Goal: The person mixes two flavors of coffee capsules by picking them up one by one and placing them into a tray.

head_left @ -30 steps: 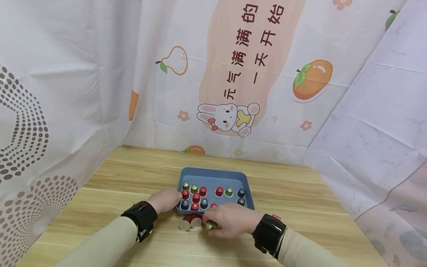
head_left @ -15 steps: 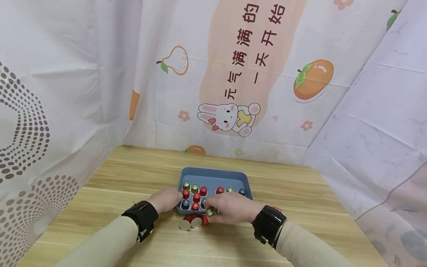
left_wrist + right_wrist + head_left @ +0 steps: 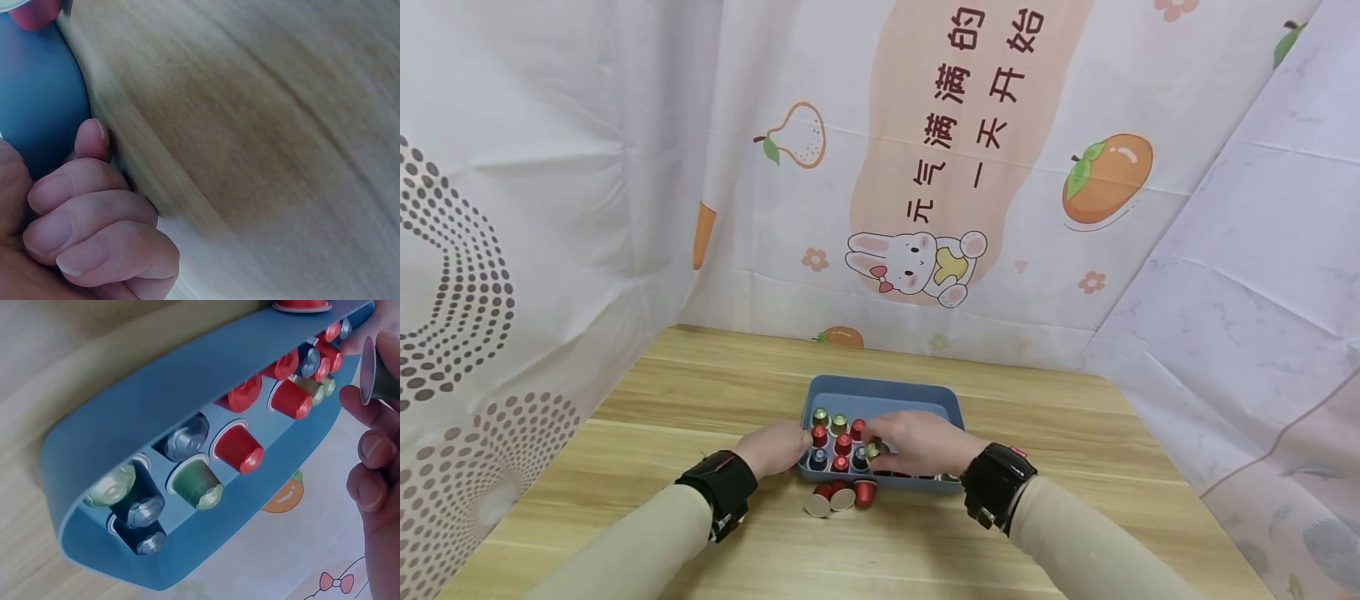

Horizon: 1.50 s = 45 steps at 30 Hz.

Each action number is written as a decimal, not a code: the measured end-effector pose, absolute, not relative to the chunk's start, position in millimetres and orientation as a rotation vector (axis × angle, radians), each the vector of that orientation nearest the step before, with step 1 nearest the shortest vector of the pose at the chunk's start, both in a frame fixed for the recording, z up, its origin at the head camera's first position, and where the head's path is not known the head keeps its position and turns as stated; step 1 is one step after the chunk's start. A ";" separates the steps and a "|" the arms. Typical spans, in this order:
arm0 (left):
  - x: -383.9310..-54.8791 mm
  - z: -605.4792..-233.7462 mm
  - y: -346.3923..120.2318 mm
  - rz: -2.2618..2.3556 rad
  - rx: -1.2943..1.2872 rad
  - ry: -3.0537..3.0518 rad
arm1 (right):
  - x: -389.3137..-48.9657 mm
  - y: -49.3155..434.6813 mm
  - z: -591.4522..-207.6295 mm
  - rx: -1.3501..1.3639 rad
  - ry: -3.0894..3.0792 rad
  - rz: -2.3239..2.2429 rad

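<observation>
A blue rectangular tray (image 3: 917,390) on the table contains several coffee capsules in red, green and dark blue, such as a red capsule (image 3: 237,447) and a green capsule (image 3: 197,482). My left hand (image 3: 777,448) grips the tray's left wall, its fingers curled in the left wrist view. Over the front part of the tray, my right hand (image 3: 921,442) pinches a green capsule (image 3: 876,450) between thumb and fingers. In the right wrist view the rim of that held capsule (image 3: 382,380) faces the tray. The right hand hides capsules on the tray's right side.
In front of the tray lie a red capsule (image 3: 865,493) and two tipped capsules with pale lids, one lid (image 3: 817,505) facing the table's front. The wooden table (image 3: 1037,500) ends at a printed curtain (image 3: 1000,333) behind; more curtains hang at both sides.
My right hand has lifted the green capsule from the table in front of the tray and carried it forward over the tray. The left hand has stayed at the tray's left side.
</observation>
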<state>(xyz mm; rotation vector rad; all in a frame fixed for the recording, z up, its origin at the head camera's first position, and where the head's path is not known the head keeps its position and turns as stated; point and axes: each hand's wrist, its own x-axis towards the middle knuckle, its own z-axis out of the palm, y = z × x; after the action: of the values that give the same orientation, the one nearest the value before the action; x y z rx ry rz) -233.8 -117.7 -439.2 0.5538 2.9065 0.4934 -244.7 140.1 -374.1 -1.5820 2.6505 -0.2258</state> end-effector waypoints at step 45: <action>-233.0 -436.0 -116.6 0.406 0.627 2.929 | -293.2 127.9 -406.3 -1.162 2.880 -0.048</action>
<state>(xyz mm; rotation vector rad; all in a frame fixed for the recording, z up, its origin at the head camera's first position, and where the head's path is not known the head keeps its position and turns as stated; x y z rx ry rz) -233.0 -116.6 -436.0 0.6274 2.9291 0.4057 -293.2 127.9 -406.3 -1.1621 2.8797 -0.0475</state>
